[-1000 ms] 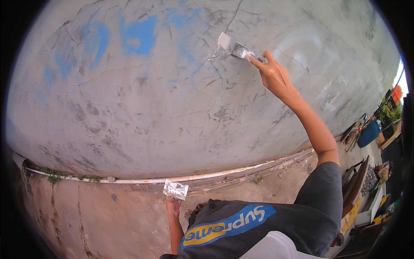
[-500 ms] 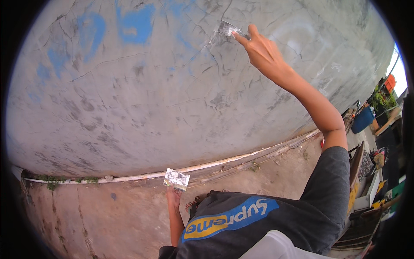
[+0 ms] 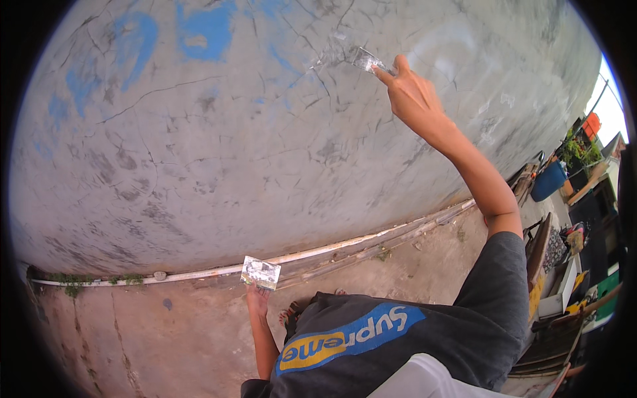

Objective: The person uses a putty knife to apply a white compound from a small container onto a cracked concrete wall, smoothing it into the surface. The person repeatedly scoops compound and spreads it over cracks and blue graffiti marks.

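My right hand (image 3: 413,97) is raised high against a cracked grey concrete wall (image 3: 219,166) and grips a metal putty knife (image 3: 365,61), whose blade lies against the wall over a pale, freshly smeared patch. My left hand (image 3: 257,298) hangs low by my hip and holds a small flat square board (image 3: 260,272) with whitish filler on it. The wall carries faded blue paint marks (image 3: 199,30) at the upper left.
A white pipe (image 3: 298,255) runs along the foot of the wall above a concrete floor (image 3: 146,338). A blue barrel (image 3: 548,180), chairs and stacked clutter (image 3: 564,265) stand at the right. Small weeds (image 3: 70,283) grow at the wall's base on the left.
My right hand with the putty knife has moved up and to the left along the wall. My left hand stays low with the board.
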Demonstrator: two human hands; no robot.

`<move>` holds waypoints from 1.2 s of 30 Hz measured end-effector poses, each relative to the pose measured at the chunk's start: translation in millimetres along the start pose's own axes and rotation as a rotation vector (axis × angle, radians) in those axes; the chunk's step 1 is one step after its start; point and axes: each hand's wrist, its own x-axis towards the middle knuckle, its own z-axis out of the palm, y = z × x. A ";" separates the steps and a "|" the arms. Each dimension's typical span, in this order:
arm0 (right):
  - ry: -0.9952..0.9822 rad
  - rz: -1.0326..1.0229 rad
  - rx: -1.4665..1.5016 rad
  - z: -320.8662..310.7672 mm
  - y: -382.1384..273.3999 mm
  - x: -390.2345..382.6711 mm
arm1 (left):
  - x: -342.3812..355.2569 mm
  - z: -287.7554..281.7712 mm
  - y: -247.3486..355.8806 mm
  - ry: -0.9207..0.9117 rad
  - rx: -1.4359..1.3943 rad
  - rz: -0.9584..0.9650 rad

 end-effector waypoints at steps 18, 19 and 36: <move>0.297 -0.082 0.128 37.0 39.9 29.0 | -17.1 8.1 -6.2 0.009 0.011 0.015; 0.262 -0.076 0.100 33.1 38.6 26.9 | -23.9 9.7 -2.6 0.021 -0.009 0.048; 0.279 -0.130 0.121 -4.9 36.6 23.0 | -41.4 9.7 -11.7 0.055 0.026 0.005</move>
